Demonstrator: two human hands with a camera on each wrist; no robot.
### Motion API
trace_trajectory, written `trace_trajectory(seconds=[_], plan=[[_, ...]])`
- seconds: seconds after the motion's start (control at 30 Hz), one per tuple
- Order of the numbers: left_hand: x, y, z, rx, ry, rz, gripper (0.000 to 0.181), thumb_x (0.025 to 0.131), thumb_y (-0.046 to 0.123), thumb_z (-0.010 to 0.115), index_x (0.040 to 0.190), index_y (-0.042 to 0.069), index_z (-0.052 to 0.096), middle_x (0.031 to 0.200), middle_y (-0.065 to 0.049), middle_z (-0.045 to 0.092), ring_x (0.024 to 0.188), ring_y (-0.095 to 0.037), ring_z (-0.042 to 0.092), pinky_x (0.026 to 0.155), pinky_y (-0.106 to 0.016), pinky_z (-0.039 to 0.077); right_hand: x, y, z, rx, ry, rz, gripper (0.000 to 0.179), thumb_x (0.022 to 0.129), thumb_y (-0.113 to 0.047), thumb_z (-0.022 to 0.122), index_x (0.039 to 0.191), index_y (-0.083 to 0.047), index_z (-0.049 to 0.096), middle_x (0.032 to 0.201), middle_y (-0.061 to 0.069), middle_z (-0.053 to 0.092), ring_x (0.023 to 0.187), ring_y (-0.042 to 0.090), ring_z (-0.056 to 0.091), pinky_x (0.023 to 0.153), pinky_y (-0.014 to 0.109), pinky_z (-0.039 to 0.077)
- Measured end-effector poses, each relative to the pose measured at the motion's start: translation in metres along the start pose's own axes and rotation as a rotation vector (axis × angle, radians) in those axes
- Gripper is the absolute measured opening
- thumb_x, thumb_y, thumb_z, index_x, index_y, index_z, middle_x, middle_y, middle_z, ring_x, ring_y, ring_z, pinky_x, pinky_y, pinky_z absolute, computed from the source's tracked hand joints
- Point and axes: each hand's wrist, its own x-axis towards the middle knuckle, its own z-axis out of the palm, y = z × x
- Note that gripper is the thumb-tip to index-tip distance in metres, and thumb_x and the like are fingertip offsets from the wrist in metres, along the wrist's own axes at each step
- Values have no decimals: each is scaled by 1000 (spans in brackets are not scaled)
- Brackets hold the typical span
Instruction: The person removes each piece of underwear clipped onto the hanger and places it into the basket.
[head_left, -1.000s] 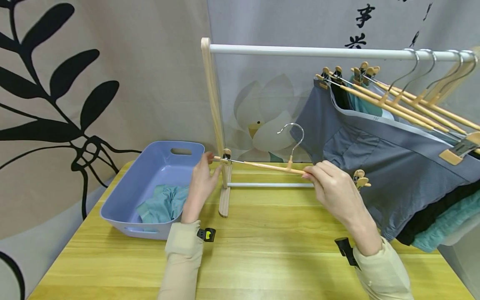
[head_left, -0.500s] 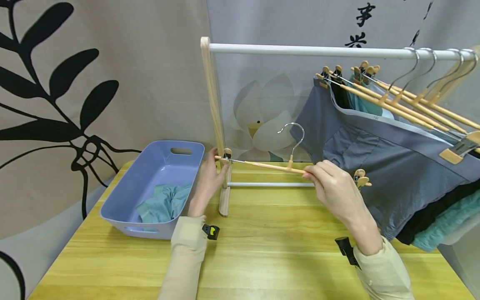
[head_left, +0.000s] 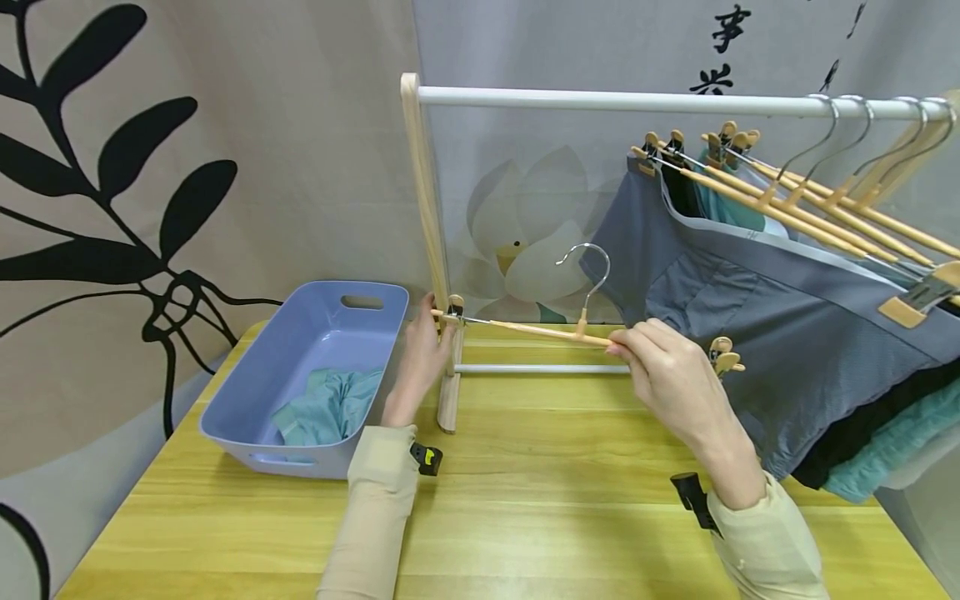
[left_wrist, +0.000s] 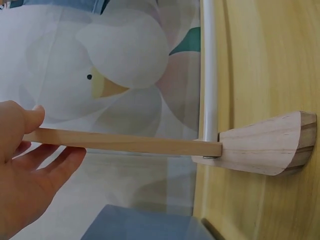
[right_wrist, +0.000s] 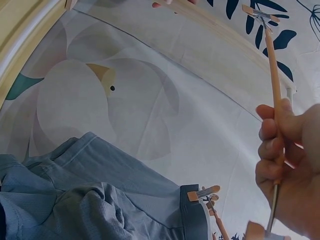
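Note:
My right hand [head_left: 667, 367] grips the bar of a wooden clip hanger [head_left: 517, 330], its metal hook pointing up. No garment hangs from this hanger. In the right wrist view, the fingers are curled round its bar [right_wrist: 273, 70], with a clip [right_wrist: 261, 13] at the far end. My left hand [head_left: 422, 354] is at the rack's left wooden post [head_left: 427, 200], behind the hanger's left clip in the head view. The left wrist view has the post [left_wrist: 125, 142] between thumb and fingers, just above the rack's foot [left_wrist: 265, 145].
A blue basket [head_left: 232, 400] with a teal garment [head_left: 330, 408] inside stands at left on the wooden table [head_left: 540, 500]. From the rack's white rail [head_left: 600, 102], several hangers hold grey-blue shorts [head_left: 720, 283] and other clothes at right. A printed curtain [head_left: 315, 150] hangs behind.
My left hand has moved slightly right, from beside the hanger's left end to the rack post. The right hand and hanger have barely moved.

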Motion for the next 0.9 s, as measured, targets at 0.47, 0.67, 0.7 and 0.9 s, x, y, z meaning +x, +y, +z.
trace_trajectory(seconds=[0.47,0.67,0.7,0.9], plan=[[2,-1,4,79,3,-40,50,92,6,57,136,-7,37,115,-27,60,102,-42,63,86,-46,54,4,1,-2,2,31,-4,14,72,5,75,83,2,67,72,7,62,65,16,55,59,27,48],[3,-1,9,145,41,-50,51,91,8,60,136,-5,38,114,-27,61,98,-45,63,84,-53,52,5,1,-3,-9,26,15,13,73,4,75,82,2,66,71,7,62,64,16,54,58,28,47],[3,-1,10,152,49,-44,50,91,8,60,135,-4,39,113,-27,61,97,-45,63,83,-53,52,5,1,-3,-13,22,21,13,73,3,75,82,2,66,71,8,62,64,16,54,58,28,47],[3,-3,10,156,71,-34,46,90,7,62,130,-3,43,112,-26,62,95,-43,64,81,-53,52,6,0,-4,-29,8,67,11,75,1,74,84,3,67,71,9,63,65,17,55,58,30,49]])
